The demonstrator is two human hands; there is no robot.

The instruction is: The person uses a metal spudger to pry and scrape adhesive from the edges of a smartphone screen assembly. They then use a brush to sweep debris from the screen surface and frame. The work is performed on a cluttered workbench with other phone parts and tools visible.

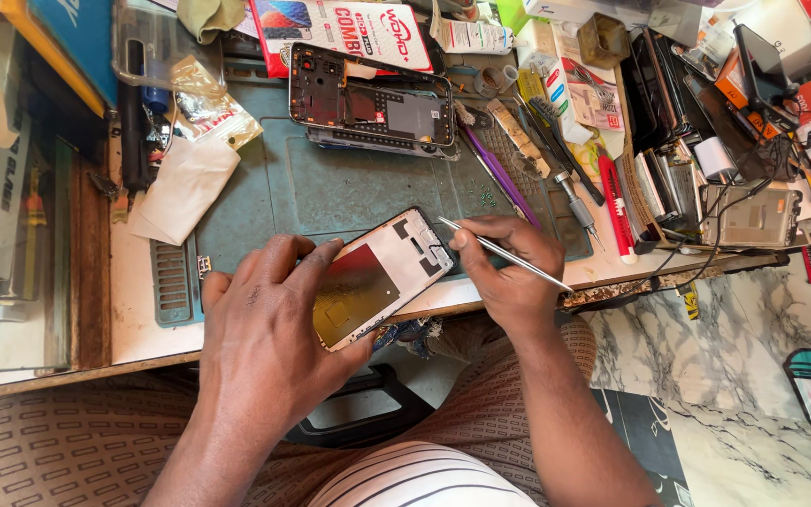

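Observation:
My left hand grips an opened phone frame, white with a brown-gold inner plate, tilted over the front edge of the blue-green work mat. My right hand pinches thin metal tweezers; their tip rests near the frame's upper right corner. A second opened phone, dark with its circuit board exposed, lies flat at the back of the mat, away from both hands.
A white folded cloth lies at the mat's left. Screwdrivers, a brush and a red pen crowd the right side, with boxes, cables and phone parts beyond. A glass pane stands left. Marble floor lies below right.

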